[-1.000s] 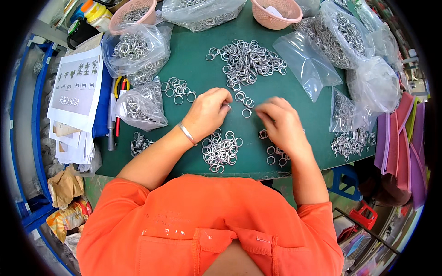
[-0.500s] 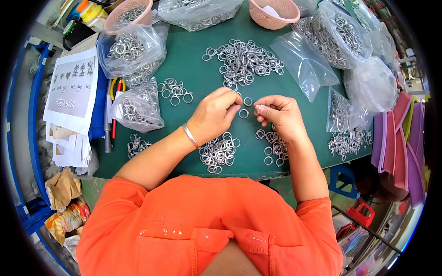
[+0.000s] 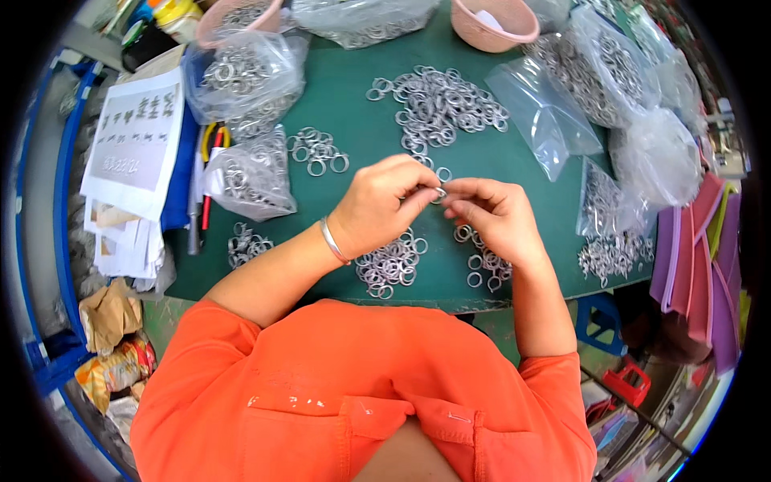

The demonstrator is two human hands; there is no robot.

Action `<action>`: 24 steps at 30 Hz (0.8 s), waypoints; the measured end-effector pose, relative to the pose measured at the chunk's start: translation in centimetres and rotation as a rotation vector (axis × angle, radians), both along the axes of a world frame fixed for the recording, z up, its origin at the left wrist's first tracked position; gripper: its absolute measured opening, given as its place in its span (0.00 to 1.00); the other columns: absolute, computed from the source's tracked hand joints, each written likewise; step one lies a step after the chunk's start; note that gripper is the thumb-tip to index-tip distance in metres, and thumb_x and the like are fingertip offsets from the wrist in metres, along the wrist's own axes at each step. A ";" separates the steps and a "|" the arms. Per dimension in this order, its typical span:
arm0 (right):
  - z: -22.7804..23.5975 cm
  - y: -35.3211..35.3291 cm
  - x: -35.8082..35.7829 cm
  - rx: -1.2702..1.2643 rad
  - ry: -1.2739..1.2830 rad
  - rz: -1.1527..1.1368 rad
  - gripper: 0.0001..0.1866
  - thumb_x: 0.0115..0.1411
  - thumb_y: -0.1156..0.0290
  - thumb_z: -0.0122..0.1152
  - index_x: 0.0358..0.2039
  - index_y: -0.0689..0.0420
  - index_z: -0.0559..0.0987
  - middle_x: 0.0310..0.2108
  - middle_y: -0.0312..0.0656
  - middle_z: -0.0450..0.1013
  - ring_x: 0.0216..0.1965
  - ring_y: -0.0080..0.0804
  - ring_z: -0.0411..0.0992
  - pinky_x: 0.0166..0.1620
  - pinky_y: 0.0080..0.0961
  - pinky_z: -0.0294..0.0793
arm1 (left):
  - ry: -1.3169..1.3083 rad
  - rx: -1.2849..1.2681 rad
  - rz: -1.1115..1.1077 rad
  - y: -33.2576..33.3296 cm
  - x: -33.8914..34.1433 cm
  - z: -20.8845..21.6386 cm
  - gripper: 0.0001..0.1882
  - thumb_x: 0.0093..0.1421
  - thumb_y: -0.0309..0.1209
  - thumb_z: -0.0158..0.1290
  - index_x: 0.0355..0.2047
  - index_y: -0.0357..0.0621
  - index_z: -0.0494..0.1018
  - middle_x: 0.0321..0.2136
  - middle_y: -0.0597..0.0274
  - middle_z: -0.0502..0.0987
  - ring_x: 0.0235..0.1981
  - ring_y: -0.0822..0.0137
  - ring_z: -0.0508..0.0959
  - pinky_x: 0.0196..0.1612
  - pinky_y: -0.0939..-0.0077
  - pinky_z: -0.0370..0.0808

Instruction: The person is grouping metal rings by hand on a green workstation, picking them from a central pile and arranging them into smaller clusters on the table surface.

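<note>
My left hand point(image 3: 387, 195) is closed in a pinch on a small silver metal ring point(image 3: 440, 193), seen partly edge-on between the fingertips. From the other side, the thumb and forefinger of my right hand point(image 3: 495, 213) also close on the ring, hiding part of it. Just behind the fingertips a loose ring point(image 3: 443, 174) lies on the green table. Beyond it spreads a large heap of rings point(image 3: 450, 106). A smaller pile point(image 3: 391, 267) is by my left forearm, and another pile point(image 3: 487, 261) lies partly under my right wrist.
Clear bags of rings stand at the left point(image 3: 250, 181), back and right point(image 3: 590, 72). A flat clear bag point(image 3: 546, 112) lies beside the heap. Pink baskets point(image 3: 491, 28) stand along the back. Papers point(image 3: 136, 145) and red-handled pliers point(image 3: 207, 181) sit at the left edge; small parts point(image 3: 614, 255) lie at right.
My hands have come together; the right fingertips moved left to meet the left ones at the ring. The whole view has shifted slightly.
</note>
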State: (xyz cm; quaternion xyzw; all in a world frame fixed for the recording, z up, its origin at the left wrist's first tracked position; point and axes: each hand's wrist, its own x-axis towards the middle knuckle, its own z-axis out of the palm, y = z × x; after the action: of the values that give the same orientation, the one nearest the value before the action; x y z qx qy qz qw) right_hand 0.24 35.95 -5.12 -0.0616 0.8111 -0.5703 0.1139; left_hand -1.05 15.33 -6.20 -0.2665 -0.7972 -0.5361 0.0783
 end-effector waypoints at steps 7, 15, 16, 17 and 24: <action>-2.1 -0.2 -2.4 0.470 0.332 0.003 0.09 0.53 0.79 0.63 0.36 0.61 0.81 0.35 0.49 0.73 0.40 0.47 0.73 0.44 0.35 0.72 | 0.112 -0.138 0.294 -7.7 -1.4 7.3 0.04 0.52 0.18 0.60 0.30 0.37 0.78 0.28 0.62 0.77 0.28 0.71 0.76 0.31 0.79 0.72; -1.7 0.2 -2.2 0.163 -0.011 -0.033 0.06 0.54 0.78 0.64 0.34 0.62 0.81 0.28 0.44 0.79 0.27 0.30 0.76 0.32 0.26 0.75 | -0.009 -0.719 0.467 -16.2 1.9 7.0 0.07 0.55 0.18 0.54 0.35 0.34 0.77 0.31 0.54 0.78 0.31 0.60 0.78 0.36 0.72 0.74; -1.5 0.4 -2.1 0.058 -0.093 -0.049 0.05 0.55 0.78 0.64 0.33 0.62 0.81 0.29 0.42 0.79 0.27 0.27 0.76 0.31 0.23 0.75 | 0.003 -0.680 0.505 -15.7 1.7 7.2 0.07 0.56 0.18 0.54 0.35 0.34 0.77 0.31 0.54 0.78 0.31 0.60 0.78 0.36 0.73 0.74; -1.3 0.6 -1.9 -0.048 -0.174 -0.065 0.04 0.56 0.78 0.64 0.33 0.62 0.81 0.29 0.41 0.79 0.27 0.24 0.76 0.30 0.21 0.74 | 0.012 -0.640 0.544 -15.1 1.6 7.4 0.07 0.56 0.18 0.55 0.35 0.34 0.77 0.31 0.54 0.78 0.31 0.61 0.78 0.36 0.73 0.74; -0.2 1.5 -0.5 -0.482 -0.433 -0.111 0.05 0.58 0.78 0.63 0.35 0.64 0.79 0.29 0.43 0.78 0.27 0.25 0.76 0.29 0.19 0.77 | -0.022 -0.249 0.050 -3.9 0.4 4.6 0.05 0.54 0.21 0.59 0.32 0.38 0.77 0.30 0.57 0.77 0.30 0.62 0.77 0.34 0.74 0.73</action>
State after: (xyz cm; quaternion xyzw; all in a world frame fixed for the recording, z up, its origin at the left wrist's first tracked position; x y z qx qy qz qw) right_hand -0.29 37.46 -5.33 0.0803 0.6119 -0.7511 0.2346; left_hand -0.63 11.43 -1.59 -0.2485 -0.8648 -0.4335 0.0490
